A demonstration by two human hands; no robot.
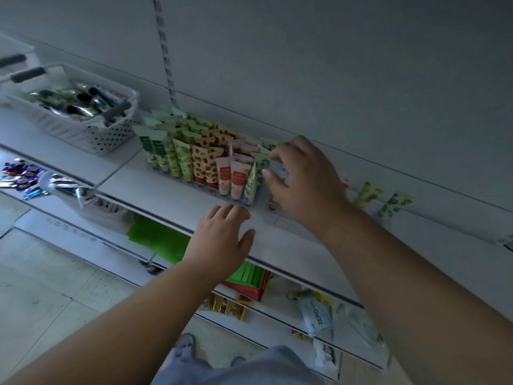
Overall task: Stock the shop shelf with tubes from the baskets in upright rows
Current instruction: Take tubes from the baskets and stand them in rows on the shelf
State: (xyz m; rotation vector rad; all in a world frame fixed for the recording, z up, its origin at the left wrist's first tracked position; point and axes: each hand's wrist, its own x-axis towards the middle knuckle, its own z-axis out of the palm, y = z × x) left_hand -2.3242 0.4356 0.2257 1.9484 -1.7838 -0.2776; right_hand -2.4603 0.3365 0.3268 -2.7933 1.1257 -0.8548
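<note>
Upright tubes (pixel 194 154) stand in rows inside a clear tray (pixel 211 191) on the white shelf (pixel 166 195): green ones at the left, strawberry-printed in the middle, peach ones and a leaning green-leaf tube (pixel 251 184) at the right end. My right hand (pixel 302 179) reaches to that right end, fingertips curled at the top of a green-leaf tube (pixel 262 159). My left hand (pixel 224 234) lies flat on the shelf in front of the tray, fingers straight. A white perforated basket (pixel 91 134) of loose tubes stands at the left.
Two more green-printed tubes (pixel 367 194) (pixel 395 205) stand further right against the back wall. A second basket handle (pixel 11 61) shows at far left. Lower shelves hold green cards (pixel 158 237), packets and wrapped sweets (pixel 22 173). My sandalled foot (pixel 184 345) is on the tiled floor.
</note>
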